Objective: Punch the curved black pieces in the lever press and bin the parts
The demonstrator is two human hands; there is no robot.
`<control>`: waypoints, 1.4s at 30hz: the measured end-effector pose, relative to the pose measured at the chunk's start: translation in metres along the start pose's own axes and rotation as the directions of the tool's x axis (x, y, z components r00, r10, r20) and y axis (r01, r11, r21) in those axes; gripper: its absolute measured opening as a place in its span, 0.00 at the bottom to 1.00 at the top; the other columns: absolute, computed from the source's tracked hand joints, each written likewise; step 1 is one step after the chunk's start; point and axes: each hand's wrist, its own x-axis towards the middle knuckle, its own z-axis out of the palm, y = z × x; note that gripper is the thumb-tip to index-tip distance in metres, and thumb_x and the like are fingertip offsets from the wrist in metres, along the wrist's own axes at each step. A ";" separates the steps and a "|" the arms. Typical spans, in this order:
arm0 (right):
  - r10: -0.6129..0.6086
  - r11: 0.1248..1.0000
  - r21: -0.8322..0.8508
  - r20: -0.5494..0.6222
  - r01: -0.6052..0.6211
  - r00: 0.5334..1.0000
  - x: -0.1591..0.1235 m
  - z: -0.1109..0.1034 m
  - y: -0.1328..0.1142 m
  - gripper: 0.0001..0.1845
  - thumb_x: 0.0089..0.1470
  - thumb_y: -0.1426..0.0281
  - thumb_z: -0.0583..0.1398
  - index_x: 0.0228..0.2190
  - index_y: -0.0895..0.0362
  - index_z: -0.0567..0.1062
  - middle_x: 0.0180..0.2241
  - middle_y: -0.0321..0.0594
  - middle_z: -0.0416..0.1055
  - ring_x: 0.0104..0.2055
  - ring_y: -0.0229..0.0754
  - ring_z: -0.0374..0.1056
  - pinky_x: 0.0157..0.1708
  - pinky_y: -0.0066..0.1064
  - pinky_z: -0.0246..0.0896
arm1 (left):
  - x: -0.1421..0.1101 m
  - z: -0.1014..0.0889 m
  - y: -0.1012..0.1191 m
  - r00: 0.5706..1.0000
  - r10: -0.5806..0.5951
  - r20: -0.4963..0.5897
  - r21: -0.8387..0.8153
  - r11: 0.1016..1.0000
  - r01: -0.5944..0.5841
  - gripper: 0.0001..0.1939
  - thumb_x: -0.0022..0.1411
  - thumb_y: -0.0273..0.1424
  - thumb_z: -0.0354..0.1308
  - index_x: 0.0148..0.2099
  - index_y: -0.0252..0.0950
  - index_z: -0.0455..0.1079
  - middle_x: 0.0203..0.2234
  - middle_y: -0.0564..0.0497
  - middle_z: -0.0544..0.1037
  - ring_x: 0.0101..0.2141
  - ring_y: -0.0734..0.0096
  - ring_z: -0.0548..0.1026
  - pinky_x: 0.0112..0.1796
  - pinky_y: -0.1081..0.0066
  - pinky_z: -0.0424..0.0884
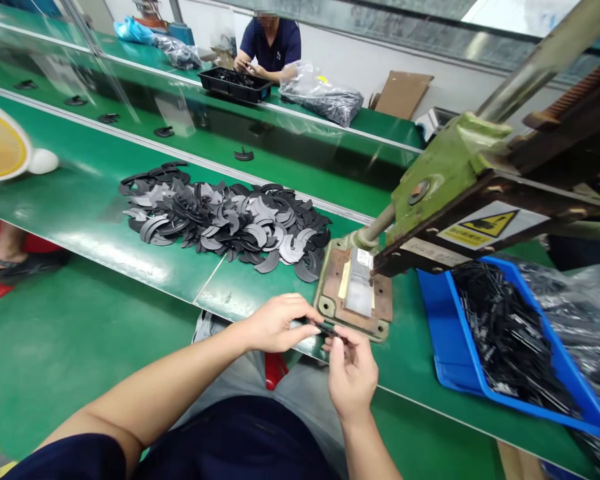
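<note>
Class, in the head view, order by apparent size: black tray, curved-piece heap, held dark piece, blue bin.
1. Blue bin and curved-piece heap: too alike to rank.
2. Black tray.
3. Held dark piece, partly hidden.

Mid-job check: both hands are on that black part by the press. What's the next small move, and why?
I'd probably bring the black part forward to the metal block on the press base: the left hand and right hand both have their fingers on it, close to the base's near edge.
</note>
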 end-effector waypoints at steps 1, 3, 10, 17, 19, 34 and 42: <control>0.005 1.000 0.001 0.001 -0.005 1.000 0.000 0.000 0.000 0.13 0.66 0.64 0.61 0.50 0.55 0.75 0.42 0.44 0.76 0.37 0.41 0.77 0.38 0.35 0.80 | 0.000 0.000 0.000 1.000 -0.003 0.000 0.001 1.000 0.003 0.09 0.70 0.34 0.62 0.50 0.37 0.78 0.40 0.47 0.84 0.40 0.65 0.79 0.45 0.66 0.73; 0.010 1.000 -0.005 -0.001 -0.010 1.000 0.001 0.001 0.000 0.13 0.66 0.63 0.61 0.49 0.55 0.75 0.42 0.44 0.77 0.36 0.41 0.77 0.37 0.35 0.80 | 0.001 -0.001 0.000 1.000 -0.004 0.000 0.003 1.000 0.004 0.09 0.70 0.34 0.62 0.49 0.37 0.78 0.40 0.47 0.84 0.41 0.65 0.79 0.46 0.65 0.73; 0.009 1.000 -0.013 -0.002 -0.009 1.000 0.003 0.000 0.001 0.14 0.66 0.62 0.61 0.49 0.56 0.76 0.40 0.43 0.77 0.35 0.41 0.78 0.36 0.34 0.80 | 0.000 0.000 -0.003 1.000 0.021 -0.013 -0.003 1.000 -0.021 0.10 0.71 0.35 0.62 0.49 0.36 0.79 0.40 0.46 0.84 0.41 0.65 0.80 0.47 0.65 0.73; -0.020 1.000 0.001 -0.022 0.020 1.000 0.004 0.004 0.001 0.13 0.64 0.64 0.63 0.49 0.54 0.76 0.43 0.44 0.76 0.38 0.42 0.77 0.38 0.35 0.79 | 0.000 -0.001 -0.002 0.999 0.040 -0.023 0.001 0.999 -0.040 0.09 0.71 0.34 0.62 0.49 0.37 0.78 0.39 0.47 0.84 0.41 0.65 0.80 0.47 0.66 0.73; -0.037 0.999 0.010 -0.025 0.037 0.999 0.004 0.005 -0.001 0.12 0.64 0.65 0.63 0.49 0.53 0.76 0.43 0.43 0.76 0.39 0.42 0.77 0.39 0.35 0.79 | -0.001 -0.002 -0.001 0.999 0.034 -0.020 -0.007 0.999 -0.034 0.09 0.71 0.34 0.62 0.49 0.37 0.78 0.40 0.46 0.84 0.41 0.65 0.80 0.47 0.65 0.73; 0.005 1.000 -0.013 -0.008 -0.005 1.000 -0.003 0.005 -0.003 0.12 0.64 0.66 0.62 0.49 0.53 0.75 0.41 0.41 0.76 0.38 0.40 0.76 0.39 0.35 0.78 | -0.003 -0.003 0.002 1.000 0.011 0.006 -0.022 1.000 -0.011 0.08 0.71 0.32 0.62 0.50 0.38 0.78 0.39 0.47 0.84 0.41 0.65 0.80 0.46 0.64 0.74; 0.016 1.000 -0.012 0.001 -0.016 1.000 -0.004 0.004 -0.005 0.12 0.64 0.66 0.62 0.48 0.53 0.75 0.41 0.41 0.77 0.37 0.41 0.76 0.40 0.36 0.78 | -0.003 -0.003 0.002 1.000 0.012 0.009 -0.023 1.000 -0.012 0.09 0.70 0.32 0.63 0.50 0.38 0.78 0.39 0.47 0.84 0.41 0.65 0.80 0.46 0.64 0.75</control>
